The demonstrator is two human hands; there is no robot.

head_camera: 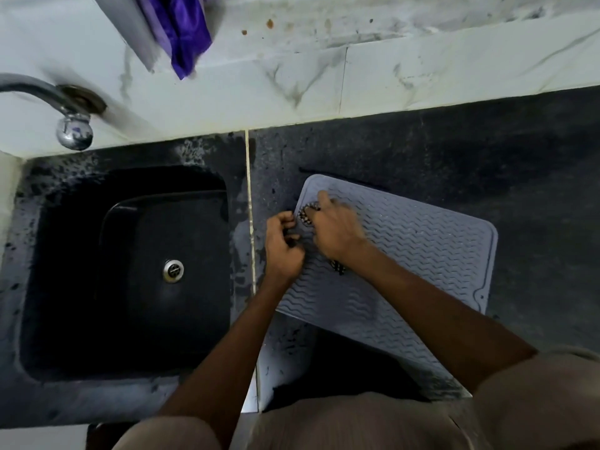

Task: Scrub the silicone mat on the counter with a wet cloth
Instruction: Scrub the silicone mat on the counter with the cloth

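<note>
A grey silicone mat with wavy ridges lies tilted on the dark counter, its near corner hanging over the counter's front edge. My right hand presses a dark patterned cloth onto the mat's far left corner; a bit of the cloth also shows under my wrist. My left hand has its fingers curled at the mat's left edge, gripping that edge beside the cloth.
A dark sink with a metal drain lies to the left of the mat. A chrome tap juts from the white marble wall. A purple cloth hangs at the top.
</note>
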